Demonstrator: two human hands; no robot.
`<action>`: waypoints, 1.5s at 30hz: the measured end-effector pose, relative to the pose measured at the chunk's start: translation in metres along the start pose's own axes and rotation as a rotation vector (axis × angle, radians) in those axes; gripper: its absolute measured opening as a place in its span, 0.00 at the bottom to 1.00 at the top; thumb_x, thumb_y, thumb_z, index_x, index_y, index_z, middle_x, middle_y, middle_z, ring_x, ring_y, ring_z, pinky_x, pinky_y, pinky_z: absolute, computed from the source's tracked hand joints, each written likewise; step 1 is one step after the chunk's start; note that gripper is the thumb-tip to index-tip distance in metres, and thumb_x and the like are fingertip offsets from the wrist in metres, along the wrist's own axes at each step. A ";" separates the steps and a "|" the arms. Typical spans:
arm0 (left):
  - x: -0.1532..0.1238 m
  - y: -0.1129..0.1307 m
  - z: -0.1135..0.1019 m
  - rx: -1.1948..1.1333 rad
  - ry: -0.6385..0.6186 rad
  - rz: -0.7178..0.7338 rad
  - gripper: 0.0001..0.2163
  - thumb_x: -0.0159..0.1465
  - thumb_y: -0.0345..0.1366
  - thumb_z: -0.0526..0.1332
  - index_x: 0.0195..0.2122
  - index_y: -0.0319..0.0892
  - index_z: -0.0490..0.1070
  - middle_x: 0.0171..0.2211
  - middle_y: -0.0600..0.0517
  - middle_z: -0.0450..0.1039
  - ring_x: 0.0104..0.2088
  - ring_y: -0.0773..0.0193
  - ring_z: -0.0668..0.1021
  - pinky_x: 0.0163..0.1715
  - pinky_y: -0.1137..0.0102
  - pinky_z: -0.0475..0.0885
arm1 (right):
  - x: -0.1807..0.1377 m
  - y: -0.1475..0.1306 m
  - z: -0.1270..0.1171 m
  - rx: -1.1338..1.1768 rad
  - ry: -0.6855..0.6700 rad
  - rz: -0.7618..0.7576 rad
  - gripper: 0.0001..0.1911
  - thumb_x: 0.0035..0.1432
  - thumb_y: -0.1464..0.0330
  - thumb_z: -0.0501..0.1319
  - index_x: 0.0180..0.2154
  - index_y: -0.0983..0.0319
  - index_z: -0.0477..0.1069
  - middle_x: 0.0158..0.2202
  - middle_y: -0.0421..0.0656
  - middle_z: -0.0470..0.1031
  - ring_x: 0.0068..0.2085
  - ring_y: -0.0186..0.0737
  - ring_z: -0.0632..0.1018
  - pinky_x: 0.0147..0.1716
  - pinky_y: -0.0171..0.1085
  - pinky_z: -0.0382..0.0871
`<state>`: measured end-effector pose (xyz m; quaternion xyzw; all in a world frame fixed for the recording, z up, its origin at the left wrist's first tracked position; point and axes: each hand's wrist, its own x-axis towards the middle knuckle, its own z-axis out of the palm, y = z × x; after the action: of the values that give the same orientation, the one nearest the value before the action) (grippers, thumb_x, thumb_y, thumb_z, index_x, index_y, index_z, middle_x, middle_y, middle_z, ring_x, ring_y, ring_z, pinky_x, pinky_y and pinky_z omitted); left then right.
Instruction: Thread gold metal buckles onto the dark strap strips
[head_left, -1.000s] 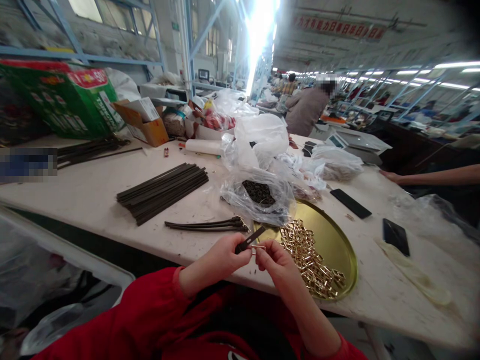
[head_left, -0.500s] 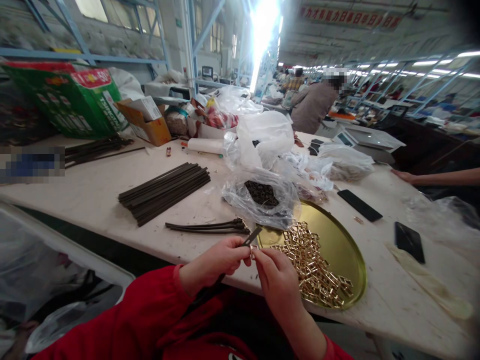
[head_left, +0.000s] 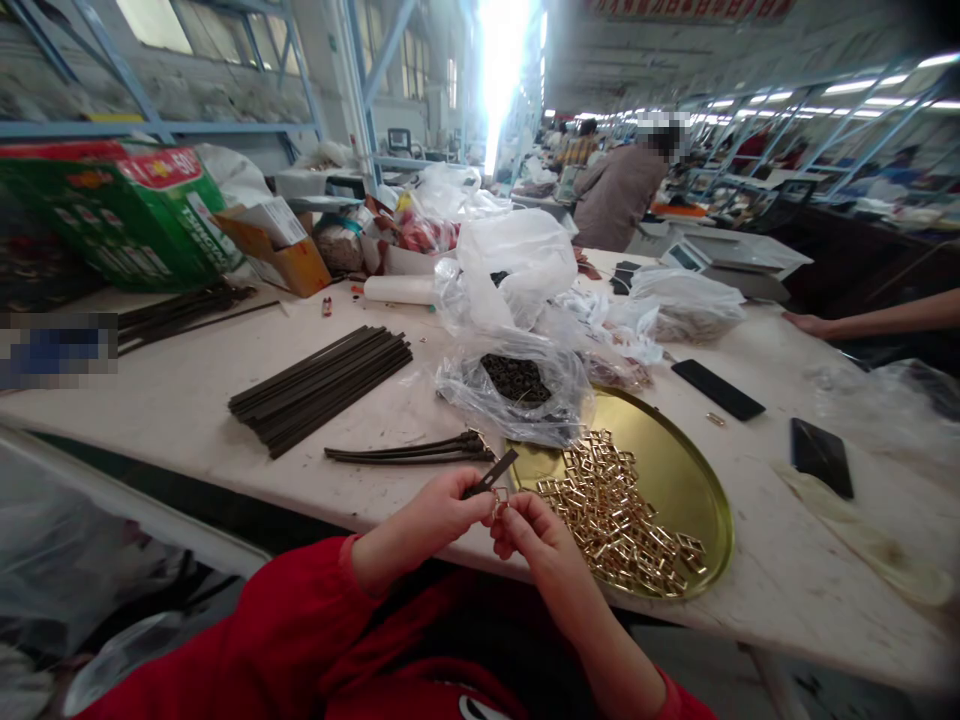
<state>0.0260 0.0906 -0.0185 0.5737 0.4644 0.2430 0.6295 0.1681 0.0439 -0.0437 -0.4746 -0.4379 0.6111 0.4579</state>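
Note:
My left hand (head_left: 429, 515) is closed on a dark strap (head_left: 498, 470), whose slotted end sticks up past the thumb. The rest of that strap is mostly hidden by the hand. My right hand (head_left: 541, 537) pinches a small gold-coloured buckle (head_left: 501, 496) right beside the strap end; whether the strap passes through it I cannot tell. Close to the right hand, a round golden tray (head_left: 686, 460) bears a heap of similar buckles (head_left: 611, 510). Behind my left hand lie several straps with buckles on their ends (head_left: 405, 451).
A stack of dark strips (head_left: 319, 388) lies on the table at left. An open clear bag (head_left: 517, 385) of small black pieces touches the tray. Farther right are a black slab (head_left: 718, 389), a phone-like dark object (head_left: 821, 455) and another person's hand (head_left: 808, 324).
My right-hand fingers have curled in and shifted around the buckle, which now shows its open frame. The strap end has tilted slightly. The whole view has shifted a little.

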 end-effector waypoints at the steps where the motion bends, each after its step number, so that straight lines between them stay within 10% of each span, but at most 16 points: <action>1: -0.001 0.000 0.000 0.016 0.000 0.002 0.07 0.54 0.36 0.55 0.23 0.39 0.63 0.21 0.58 0.63 0.20 0.74 0.61 0.17 0.78 0.54 | 0.000 0.000 0.000 0.012 0.004 0.022 0.14 0.53 0.57 0.57 0.28 0.62 0.65 0.23 0.38 0.68 0.23 0.30 0.67 0.25 0.32 0.62; 11: -0.004 0.000 0.006 -0.388 -0.107 -0.147 0.04 0.55 0.34 0.55 0.27 0.39 0.63 0.20 0.59 0.62 0.13 0.78 0.56 0.12 0.78 0.48 | -0.007 0.017 -0.002 -0.643 0.264 -0.345 0.08 0.57 0.64 0.54 0.32 0.61 0.67 0.28 0.41 0.72 0.30 0.38 0.72 0.31 0.36 0.63; 24: -0.003 -0.010 0.017 -0.696 -0.075 -0.234 0.11 0.47 0.28 0.54 0.33 0.40 0.62 0.20 0.60 0.54 0.15 0.78 0.52 0.14 0.78 0.44 | -0.003 0.026 -0.001 -0.596 0.302 -0.402 0.07 0.57 0.65 0.55 0.31 0.60 0.69 0.29 0.40 0.73 0.30 0.36 0.73 0.30 0.34 0.64; 45: -0.006 -0.010 0.025 -0.070 0.214 0.011 0.06 0.53 0.36 0.57 0.29 0.38 0.66 0.20 0.58 0.62 0.21 0.72 0.62 0.21 0.76 0.57 | -0.007 0.020 0.002 -0.263 0.299 -0.204 0.13 0.55 0.60 0.55 0.27 0.62 0.69 0.21 0.38 0.67 0.25 0.34 0.68 0.26 0.33 0.63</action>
<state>0.0428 0.0708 -0.0282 0.5248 0.5170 0.3226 0.5943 0.1646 0.0328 -0.0612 -0.5689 -0.4869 0.4221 0.5111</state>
